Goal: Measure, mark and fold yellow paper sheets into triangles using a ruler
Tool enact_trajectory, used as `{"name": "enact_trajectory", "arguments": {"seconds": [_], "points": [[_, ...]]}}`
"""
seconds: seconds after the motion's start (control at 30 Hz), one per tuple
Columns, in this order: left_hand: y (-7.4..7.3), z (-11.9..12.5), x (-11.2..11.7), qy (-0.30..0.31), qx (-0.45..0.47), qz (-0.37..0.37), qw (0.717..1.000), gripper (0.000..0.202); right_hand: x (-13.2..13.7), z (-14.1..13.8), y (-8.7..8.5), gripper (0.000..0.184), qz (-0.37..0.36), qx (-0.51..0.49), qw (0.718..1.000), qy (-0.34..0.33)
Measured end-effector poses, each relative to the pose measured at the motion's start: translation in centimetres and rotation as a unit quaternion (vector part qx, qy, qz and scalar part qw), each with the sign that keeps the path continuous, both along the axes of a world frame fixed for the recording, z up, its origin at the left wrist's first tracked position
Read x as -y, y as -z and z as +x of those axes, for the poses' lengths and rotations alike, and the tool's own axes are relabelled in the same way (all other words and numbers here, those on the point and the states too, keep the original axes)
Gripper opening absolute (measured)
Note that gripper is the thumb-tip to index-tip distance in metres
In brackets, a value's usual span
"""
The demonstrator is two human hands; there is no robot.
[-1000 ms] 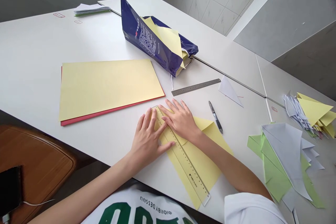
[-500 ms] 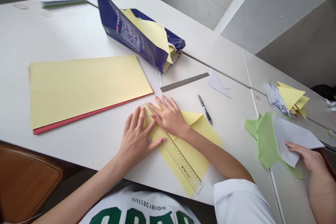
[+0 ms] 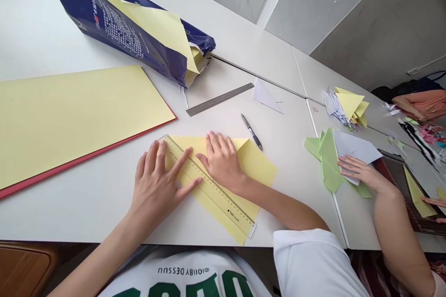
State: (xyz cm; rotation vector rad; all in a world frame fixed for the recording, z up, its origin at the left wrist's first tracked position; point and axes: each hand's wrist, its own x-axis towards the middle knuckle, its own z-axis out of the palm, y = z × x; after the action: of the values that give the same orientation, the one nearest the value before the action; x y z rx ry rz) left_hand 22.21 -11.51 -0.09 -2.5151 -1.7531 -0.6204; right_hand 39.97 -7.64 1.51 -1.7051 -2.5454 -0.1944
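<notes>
A clear plastic ruler (image 3: 223, 192) lies slantwise across a folded sheet of yellow paper (image 3: 259, 174) on the white table. My left hand (image 3: 156, 176) rests with fingers spread over the ruler's upper left end, its index finger and thumb pressing on it. Flat on the yellow paper, just right of the ruler, lies my right hand (image 3: 223, 160) with fingers stretched out. A pen (image 3: 251, 132) is beyond my right hand. Farther off are a metal ruler (image 3: 220, 100) and a white paper triangle (image 3: 265, 96).
Large yellow sheets (image 3: 76, 111) over red ones lie at left, below an opened blue package (image 3: 128, 32) of yellow paper. At right, another person's hand (image 3: 362, 171) touches white paper on green folded paper (image 3: 329, 160). Folded pieces (image 3: 350, 104) are piled behind.
My right hand has slid back from the ruler's upper end onto the yellow paper. My left hand stays on the ruler. The view has turned rightward, showing more people.
</notes>
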Motion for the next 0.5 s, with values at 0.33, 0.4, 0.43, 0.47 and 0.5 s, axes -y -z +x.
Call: {"name": "enact_trajectory", "arguments": {"seconds": [0.33, 0.4, 0.43, 0.47, 0.5], "points": [[0.6, -0.1, -0.1, 0.0, 0.009, 0.002, 1.0, 0.069, 1.2, 3.9, 1.2, 0.07, 0.045, 0.009, 0.991, 0.127], [0.5, -0.1, -0.1, -0.001, 0.011, -0.001, 1.0, 0.068, 1.0, 4.7, 1.4, 0.071, 0.051, 0.002, 0.987, 0.152], [0.5, -0.1, 0.0, -0.002, 0.011, -0.003, 1.0, 0.068, 0.8, 5.0, 1.5, 0.071, 0.053, -0.001, 0.985, 0.163], [0.4, -0.1, 0.0, -0.003, 0.011, -0.003, 1.0, 0.068, 0.7, 5.4, 1.6, 0.071, 0.053, -0.003, 0.983, 0.173], [0.4, 0.0, 0.0, -0.004, 0.011, -0.003, 1.0, 0.068, 0.6, 5.7, 1.7, 0.071, 0.054, -0.005, 0.982, 0.18]]}}
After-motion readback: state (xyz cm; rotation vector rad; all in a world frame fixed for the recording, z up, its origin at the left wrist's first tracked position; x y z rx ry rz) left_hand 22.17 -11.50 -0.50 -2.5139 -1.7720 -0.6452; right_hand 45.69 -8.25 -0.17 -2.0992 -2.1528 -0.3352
